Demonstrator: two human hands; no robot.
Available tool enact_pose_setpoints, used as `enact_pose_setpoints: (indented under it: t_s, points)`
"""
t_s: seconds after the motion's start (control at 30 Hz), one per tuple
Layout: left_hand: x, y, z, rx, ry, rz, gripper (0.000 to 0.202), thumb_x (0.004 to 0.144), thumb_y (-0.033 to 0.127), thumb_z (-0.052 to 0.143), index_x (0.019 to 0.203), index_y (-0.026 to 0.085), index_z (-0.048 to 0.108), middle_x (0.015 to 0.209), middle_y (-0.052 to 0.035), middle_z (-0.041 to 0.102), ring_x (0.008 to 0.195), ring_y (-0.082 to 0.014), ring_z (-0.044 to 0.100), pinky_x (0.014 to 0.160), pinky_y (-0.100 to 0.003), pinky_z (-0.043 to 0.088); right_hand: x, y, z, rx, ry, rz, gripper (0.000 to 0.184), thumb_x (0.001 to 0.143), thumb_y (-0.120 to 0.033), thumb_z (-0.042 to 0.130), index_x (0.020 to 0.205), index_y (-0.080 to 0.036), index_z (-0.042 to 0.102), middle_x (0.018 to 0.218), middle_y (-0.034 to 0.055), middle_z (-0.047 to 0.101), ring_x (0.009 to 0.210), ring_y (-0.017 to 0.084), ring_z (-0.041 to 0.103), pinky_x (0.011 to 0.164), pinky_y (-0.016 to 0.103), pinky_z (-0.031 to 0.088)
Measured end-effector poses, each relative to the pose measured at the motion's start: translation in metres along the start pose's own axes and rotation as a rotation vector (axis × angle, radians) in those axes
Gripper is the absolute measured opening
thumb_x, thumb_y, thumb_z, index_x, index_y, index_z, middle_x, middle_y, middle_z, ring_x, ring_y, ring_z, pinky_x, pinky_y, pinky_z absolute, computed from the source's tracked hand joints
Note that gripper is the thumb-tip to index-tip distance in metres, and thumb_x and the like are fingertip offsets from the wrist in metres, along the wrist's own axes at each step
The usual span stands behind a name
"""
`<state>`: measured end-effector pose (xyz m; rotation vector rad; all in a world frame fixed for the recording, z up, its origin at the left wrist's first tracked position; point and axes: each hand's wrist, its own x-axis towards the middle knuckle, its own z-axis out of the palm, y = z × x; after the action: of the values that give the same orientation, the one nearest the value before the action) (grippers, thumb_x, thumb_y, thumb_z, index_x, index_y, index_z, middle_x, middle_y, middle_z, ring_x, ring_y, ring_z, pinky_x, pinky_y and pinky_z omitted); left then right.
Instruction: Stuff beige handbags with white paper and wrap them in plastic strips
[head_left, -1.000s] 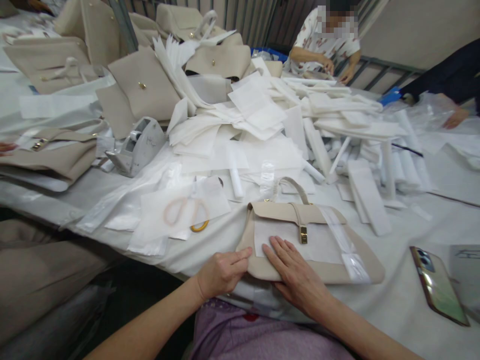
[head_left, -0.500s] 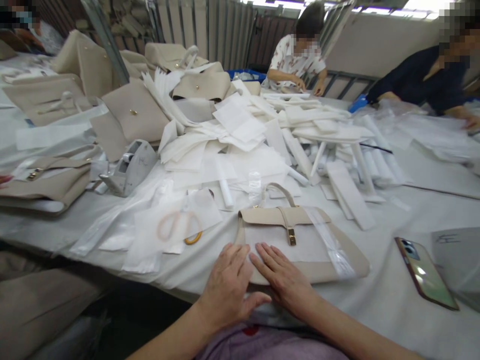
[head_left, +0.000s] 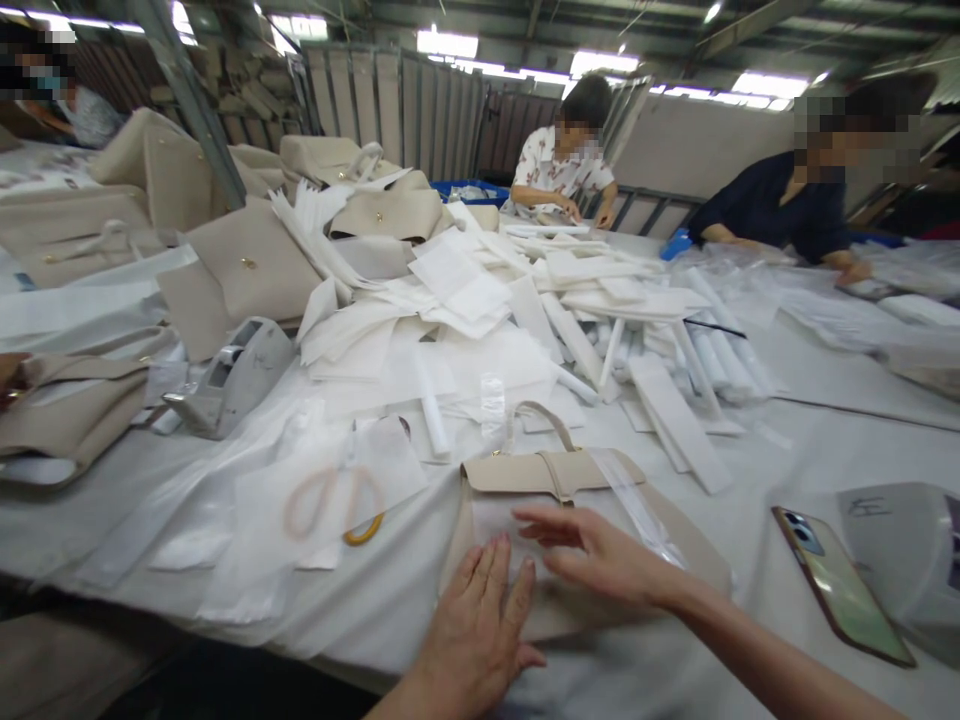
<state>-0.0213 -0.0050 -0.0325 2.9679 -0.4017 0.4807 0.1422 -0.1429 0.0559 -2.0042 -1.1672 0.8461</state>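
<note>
A beige handbag (head_left: 517, 475) lies flat on the cloth-covered table, its short handle pointing away from me. White sheet covers part of its front below the flap, and a strip of clear tape or film (head_left: 637, 505) crosses its right side. My left hand (head_left: 480, 605) rests with fingers stretched out on the bag's lower left front. Above the middle of the bag is my right hand (head_left: 592, 550), fingers apart and nothing in them; it partly hides the clasp area. Left of the bag, orange-handled scissors (head_left: 365, 530) lie partly under a thin white sheet (head_left: 259, 540).
Tape dispensers stand at left (head_left: 236, 375) and right (head_left: 892, 550), with a phone (head_left: 844, 585) beside the right one. White paper and foam pieces (head_left: 465, 290) are heaped beyond the bag. More beige bags (head_left: 251, 265) pile at left. Two co-workers sit across the table.
My right hand has lifted from the bag's front and moved right, its fingers now bent sideways over the clasp. My left hand stays on the bag. The camera view has tilted up.
</note>
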Motion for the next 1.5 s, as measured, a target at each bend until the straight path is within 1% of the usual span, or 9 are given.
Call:
enact_pose_setpoints:
  t_s: [0.1, 0.13, 0.23, 0.4, 0.6, 0.83, 1.1, 1.3, 1.5]
  points:
    - [0.001, -0.001, 0.0, 0.026, 0.05, 0.01, 0.09, 0.079, 0.073, 0.04, 0.14, 0.006, 0.036, 0.142, -0.0209, 0.044, 0.133, -0.0304, 0.04, 0.106, -0.041, 0.039, 0.052, 0.011, -0.054, -0.157, 0.392, 0.263, 0.041, 0.085, -0.025, 0.052, 0.124, -0.015, 0.059, 0.101, 0.0078, 0.072, 0.089, 0.02, 0.068, 0.082, 0.031, 0.052]
    - [0.001, -0.001, 0.0, 0.026, 0.063, 0.007, 0.088, 0.08, 0.072, 0.039, 0.138, 0.006, 0.038, 0.141, -0.0195, 0.045, 0.132, -0.0297, 0.041, 0.106, -0.04, 0.039, 0.073, 0.015, -0.068, -0.278, 0.44, 0.357, 0.038, 0.085, -0.026, 0.054, 0.121, -0.015, 0.061, 0.097, 0.0068, 0.073, 0.087, 0.02, 0.068, 0.081, 0.029, 0.051]
    - [0.002, -0.003, 0.003, 0.02, 0.102, 0.002, 0.083, 0.082, 0.072, 0.037, 0.135, 0.008, 0.043, 0.139, -0.0162, 0.049, 0.132, -0.0279, 0.042, 0.106, -0.038, 0.037, 0.133, 0.031, -0.091, -0.407, 0.456, 0.459, 0.034, 0.081, -0.033, 0.063, 0.107, -0.01, 0.068, 0.093, 0.012, 0.072, 0.09, 0.025, 0.067, 0.08, 0.03, 0.049]
    - [0.005, -0.005, 0.008, 0.034, 0.205, -0.014, 0.078, 0.083, 0.073, 0.034, 0.126, 0.011, 0.054, 0.13, -0.013, 0.059, 0.127, -0.0265, 0.048, 0.105, -0.038, 0.036, 0.186, 0.053, -0.084, -0.446, 0.337, 0.558, 0.028, 0.06, -0.037, 0.081, 0.066, -0.013, 0.069, 0.075, 0.0147, 0.07, 0.081, 0.03, 0.066, 0.071, 0.033, 0.047]
    - [0.011, -0.006, 0.011, 0.021, 0.311, -0.032, 0.072, 0.084, 0.071, 0.035, 0.115, 0.012, 0.061, 0.119, -0.0127, 0.065, 0.12, -0.0263, 0.052, 0.107, -0.038, 0.033, 0.187, 0.062, -0.079, -0.306, 0.336, 0.539, 0.016, 0.067, -0.029, 0.074, 0.063, -0.016, 0.067, 0.065, 0.005, 0.068, 0.072, 0.021, 0.064, 0.065, 0.027, 0.045]
    - [0.015, -0.002, 0.023, -0.011, 0.475, -0.076, 0.071, 0.087, 0.069, 0.025, 0.104, 0.013, 0.066, 0.109, -0.012, 0.069, 0.117, -0.0248, 0.055, 0.112, -0.038, 0.028, 0.181, 0.054, -0.083, 0.137, 0.336, 0.425, 0.011, 0.074, -0.022, 0.071, 0.08, -0.012, 0.069, 0.067, 0.0041, 0.071, 0.062, 0.012, 0.063, 0.059, 0.02, 0.049]
    - [0.016, 0.0, 0.034, -0.018, 0.517, -0.073, 0.076, 0.088, 0.068, 0.017, 0.103, 0.013, 0.067, 0.112, -0.0144, 0.067, 0.117, -0.0257, 0.056, 0.112, -0.039, 0.03, 0.194, 0.059, -0.089, 0.412, 0.416, 0.46, 0.02, 0.072, -0.023, 0.078, 0.069, -0.012, 0.061, 0.059, 0.0044, 0.067, 0.054, 0.013, 0.064, 0.048, 0.02, 0.054]
    - [0.019, 0.001, 0.031, -0.042, 0.529, -0.1, 0.074, 0.092, 0.061, 0.012, 0.099, 0.014, 0.068, 0.105, -0.0121, 0.07, 0.113, -0.0241, 0.058, 0.112, -0.038, 0.03, 0.196, 0.062, -0.085, 0.444, 0.492, 0.473, 0.014, 0.076, -0.014, 0.072, 0.068, -0.012, 0.061, 0.055, 0.0036, 0.066, 0.05, 0.012, 0.063, 0.043, 0.017, 0.051]
    - [0.016, -0.001, 0.029, -0.012, 0.469, -0.055, 0.072, 0.089, 0.066, 0.02, 0.105, 0.013, 0.066, 0.109, -0.0142, 0.068, 0.114, -0.0257, 0.057, 0.111, -0.039, 0.028, 0.192, 0.056, -0.082, 0.435, 0.549, 0.452, 0.013, 0.077, -0.011, 0.069, 0.066, -0.012, 0.061, 0.053, 0.0028, 0.065, 0.049, 0.012, 0.063, 0.044, 0.018, 0.051]
